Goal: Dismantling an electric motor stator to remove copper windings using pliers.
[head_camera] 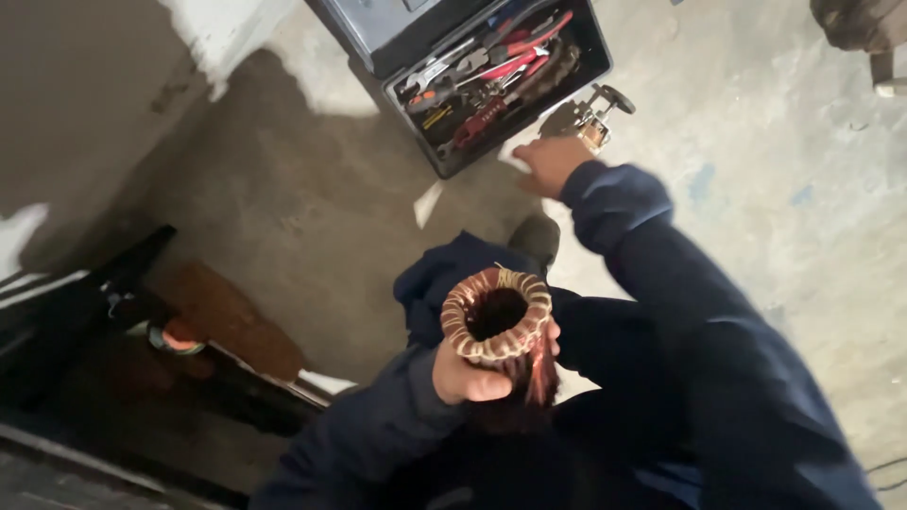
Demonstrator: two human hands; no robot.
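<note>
Gripping a ring-shaped copper coil wrapped with pale binding tape, our left hand holds it up above our lap, fingers curled around its lower side, loose copper strands hanging beneath. Our right hand stretches out well beyond the coil, toward an open toolbox on the concrete floor; we cannot tell how wide its fingers are spread, since we see only its back. Just past that hand, farther from the coil, a small metal tool with a black knob lies beside the toolbox wall. Red-handled pliers fill the box. A scrap of white paper lies between coil and toolbox.
</note>
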